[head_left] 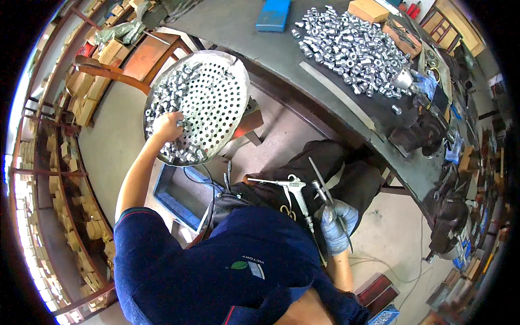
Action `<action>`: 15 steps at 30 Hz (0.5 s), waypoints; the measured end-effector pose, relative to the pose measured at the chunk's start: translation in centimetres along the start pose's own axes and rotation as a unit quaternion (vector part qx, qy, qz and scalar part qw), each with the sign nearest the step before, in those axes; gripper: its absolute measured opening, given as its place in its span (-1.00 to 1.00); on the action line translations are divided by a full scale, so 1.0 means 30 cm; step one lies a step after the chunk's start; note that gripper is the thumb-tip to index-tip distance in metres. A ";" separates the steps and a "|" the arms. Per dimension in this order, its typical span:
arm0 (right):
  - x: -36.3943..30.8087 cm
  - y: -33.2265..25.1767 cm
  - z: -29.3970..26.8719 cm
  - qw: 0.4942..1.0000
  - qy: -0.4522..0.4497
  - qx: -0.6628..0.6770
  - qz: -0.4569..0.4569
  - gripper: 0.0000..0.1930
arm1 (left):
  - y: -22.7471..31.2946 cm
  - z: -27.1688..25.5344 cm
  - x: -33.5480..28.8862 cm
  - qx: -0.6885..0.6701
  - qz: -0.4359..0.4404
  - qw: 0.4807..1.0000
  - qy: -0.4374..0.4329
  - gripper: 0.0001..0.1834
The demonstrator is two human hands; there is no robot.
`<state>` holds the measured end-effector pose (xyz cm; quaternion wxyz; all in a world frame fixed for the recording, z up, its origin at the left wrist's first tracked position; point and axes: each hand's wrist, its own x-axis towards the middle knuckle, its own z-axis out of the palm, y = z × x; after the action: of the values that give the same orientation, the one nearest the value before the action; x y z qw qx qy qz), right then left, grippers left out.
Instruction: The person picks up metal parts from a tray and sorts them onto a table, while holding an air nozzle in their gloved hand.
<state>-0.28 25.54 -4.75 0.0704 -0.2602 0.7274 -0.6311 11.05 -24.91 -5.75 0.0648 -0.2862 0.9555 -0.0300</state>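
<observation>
My bare left hand [168, 128] reaches into a round perforated metal pan [216, 116], fingers curled around a small metal fitting [180, 123]. More shiny fittings [172, 95] are heaped along the pan's left side and lower rim. In a grey-blue glove, my right hand [338, 223] grips a slim, tapered, file-like rod [318, 172] that sticks out past both sides of the fist. A short metal cylinder [320, 190] also shows at its fingers; how it is held is partly hidden. Beside that hand, a silver air blow gun [295, 187] lies across my lap.
A dark workbench [260, 51] carries a big pile of fittings [352, 49], a blue box [273, 15] and a flat metal bar [336, 93]. A wooden chair [149, 59] stands beyond the pan; a blue tray [176, 197] sits below it. Shelves line the left.
</observation>
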 end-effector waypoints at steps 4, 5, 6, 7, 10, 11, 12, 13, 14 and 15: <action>-0.011 0.013 0.009 0.999 0.019 0.025 0.006 -0.81 | 0.002 0.009 0.019 0.019 -0.008 0.999 -0.024 -0.73; -0.011 0.009 0.011 0.999 0.023 0.031 0.016 -0.81 | 0.012 -0.004 0.018 0.021 -0.013 0.999 -0.027 -0.74; -0.010 0.005 0.011 0.999 0.026 0.036 0.025 -0.81 | 0.019 -0.010 0.017 0.022 -0.018 0.999 -0.029 -0.75; -0.008 0.000 0.008 0.999 0.021 0.027 0.023 -0.81 | 0.014 -0.006 0.007 0.001 -0.010 1.000 0.005 -0.76; -0.004 -0.009 -0.005 1.000 0.001 0.006 0.025 -0.78 | 0.000 0.000 0.004 -0.013 -0.004 0.999 0.030 -0.79; -0.006 -0.009 -0.010 0.999 -0.009 0.002 0.031 -0.73 | 0.003 -0.005 0.002 -0.019 -0.003 0.999 0.042 -0.79; -0.008 -0.010 -0.012 0.999 -0.019 -0.001 0.036 -0.67 | 0.007 -0.011 0.001 -0.025 -0.002 0.998 0.054 -0.79; -0.006 -0.017 -0.009 0.999 -0.016 0.005 0.035 -0.67 | 0.022 -0.028 -0.002 -0.031 0.000 0.997 0.066 -0.79; -0.001 -0.025 -0.004 0.999 -0.012 0.010 0.033 -0.68 | 0.068 -0.073 -0.005 -0.094 -0.002 0.994 0.052 -0.80; 0.005 -0.033 0.001 0.999 -0.005 0.011 0.033 -0.69 | 0.146 -0.144 -0.008 -0.158 -0.002 0.987 0.036 -0.81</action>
<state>-0.11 25.38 -3.77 0.0981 -0.2383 0.7281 -0.6351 8.26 -21.05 -1.85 -0.0154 -0.2933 0.9494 0.1112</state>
